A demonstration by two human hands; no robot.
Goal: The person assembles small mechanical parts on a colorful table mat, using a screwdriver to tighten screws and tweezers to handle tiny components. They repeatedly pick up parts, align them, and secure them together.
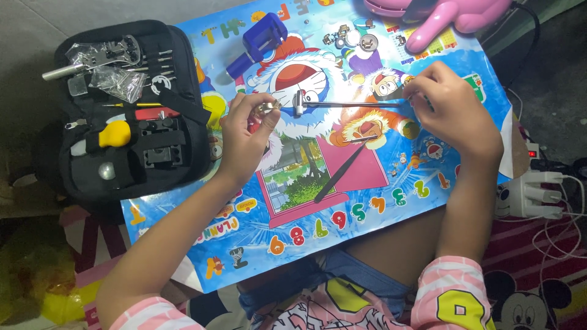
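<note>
Left hand (pixel 247 131) grips a small metal part (pixel 268 107); right hand (pixel 449 110) pinches a hammer (pixel 342 105) handle over the cartoon board (pixel 367 201); tool case (pixel 131 110) far left.

A glossy blue cartoon-printed board (pixel 379 201) serves as the work surface, lying over grey fabric (pixel 36 24). A red-striped cartoon cloth (pixel 532 275) and a white multi-plug power strip (pixel 529 195) sit alongside, evenly lit.

Cartoon poster sheet (pixel 367 201): one rectangular, glossy, blue-ground printed sign, multicoloured figures and numerals, pink window panel at centre, spread under my hands. Clear plastic packets (pixel 116 79): crumpled, small (contents too small to tell), left of the poster's upper corner.
</note>
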